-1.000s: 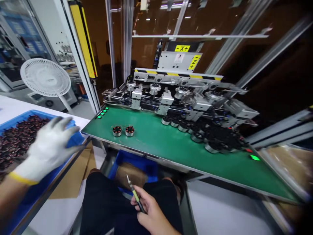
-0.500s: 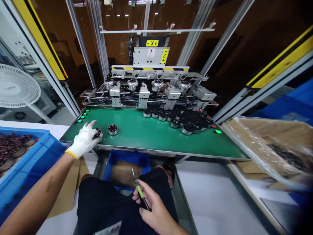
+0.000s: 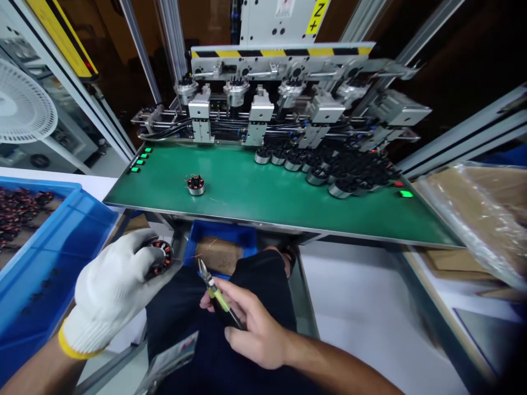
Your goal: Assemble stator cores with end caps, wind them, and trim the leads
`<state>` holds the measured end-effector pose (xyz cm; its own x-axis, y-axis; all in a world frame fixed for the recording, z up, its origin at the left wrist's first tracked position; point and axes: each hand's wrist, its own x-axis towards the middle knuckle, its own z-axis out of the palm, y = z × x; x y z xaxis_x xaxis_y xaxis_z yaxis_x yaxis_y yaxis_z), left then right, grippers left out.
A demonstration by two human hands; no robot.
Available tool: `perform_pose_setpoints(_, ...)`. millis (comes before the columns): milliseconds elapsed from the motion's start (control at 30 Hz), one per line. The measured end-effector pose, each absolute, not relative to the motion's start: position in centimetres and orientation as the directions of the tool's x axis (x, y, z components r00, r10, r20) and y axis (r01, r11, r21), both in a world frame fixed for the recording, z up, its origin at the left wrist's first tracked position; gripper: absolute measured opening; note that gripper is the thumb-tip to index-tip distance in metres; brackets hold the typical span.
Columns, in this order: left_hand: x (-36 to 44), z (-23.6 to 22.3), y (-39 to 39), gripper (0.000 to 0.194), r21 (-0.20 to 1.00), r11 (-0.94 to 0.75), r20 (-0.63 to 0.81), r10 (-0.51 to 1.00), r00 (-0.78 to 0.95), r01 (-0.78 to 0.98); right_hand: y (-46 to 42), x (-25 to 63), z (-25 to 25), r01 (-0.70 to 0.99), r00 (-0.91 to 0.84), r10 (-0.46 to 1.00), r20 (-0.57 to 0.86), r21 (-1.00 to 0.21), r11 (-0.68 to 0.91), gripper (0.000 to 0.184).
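Left hand, in a knitted white glove with a yellow cuff, cups a round copper-wound stator over the lap; bare right hand pinches slim yellow-handled cutters (tips toward the stator). A second stator sits on the smooth green mat, before the metal machine. A blue plastic bin stands left.

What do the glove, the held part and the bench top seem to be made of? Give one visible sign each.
Glove: white knitted fabric, ribbed weave, yellow cuff.
Part: probably copper wire on a dark core; reddish coils show.
Bench top: matte green mat, likely rubber, metal edged.
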<state>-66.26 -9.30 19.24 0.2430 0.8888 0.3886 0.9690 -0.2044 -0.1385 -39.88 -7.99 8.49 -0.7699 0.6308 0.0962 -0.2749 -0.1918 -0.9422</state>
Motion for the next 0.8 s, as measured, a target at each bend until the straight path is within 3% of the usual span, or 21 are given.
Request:
perform_pose_setpoints(200, -66.2, 18.3, -9.5, 0.033, -0.082, -0.229, 0.373, 0.895, 0.243, 0.97, -8.0, -39.7, 8.2, -0.35, -0.75, 0.647, 0.137, -0.912, -0.212, 0.083)
perform_pose_setpoints(567, -65.7, 18.6, -9.9, 0.039, -0.148, -0.217, 0.375, 0.89, 0.258, 0.965, -8.3, -39.8, 8.7, -0.355, -0.752, 0.646, 0.13, -0.906, -0.232, 0.085)
perform_pose_setpoints(733, -66.1, 17.9, -10.1, 0.031, -0.093, -0.217, 0.328, 0.915, 0.235, 0.972, -7.9, -40.2, 9.3, -0.197, -0.713, 0.701, -0.015, -0.955, -0.222, 0.057)
perform_pose_setpoints(800, -66.2, 17.6, -10.2, 0.03, -0.083, -0.204, 0.328, 0.919, 0.22, 0.975, -7.6, -40.2, 9.1, -0.159, -0.699, 0.712, -0.069, -0.956, -0.248, 0.054)
